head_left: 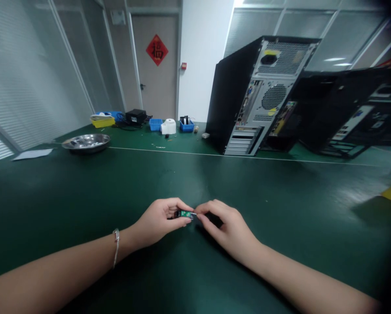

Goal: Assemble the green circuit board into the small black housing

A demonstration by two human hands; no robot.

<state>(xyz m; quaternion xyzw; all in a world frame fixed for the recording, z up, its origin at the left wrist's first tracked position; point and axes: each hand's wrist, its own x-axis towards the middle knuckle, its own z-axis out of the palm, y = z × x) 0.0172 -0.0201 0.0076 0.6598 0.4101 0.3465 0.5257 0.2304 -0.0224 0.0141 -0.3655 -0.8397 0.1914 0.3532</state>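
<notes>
My left hand pinches a small green circuit board between thumb and fingers, just above the green table. My right hand meets it from the right, its fingertips closed on the board's right end. Whether the right fingers hold a separate tiny part is too small to tell. A thin bracelet circles my left wrist.
A black computer tower stands at the back, its rear panel facing me, with a second open case to its right. A metal bowl and a paper sheet lie far left. Small blue bins, a yellow tray and a white roll line the far edge.
</notes>
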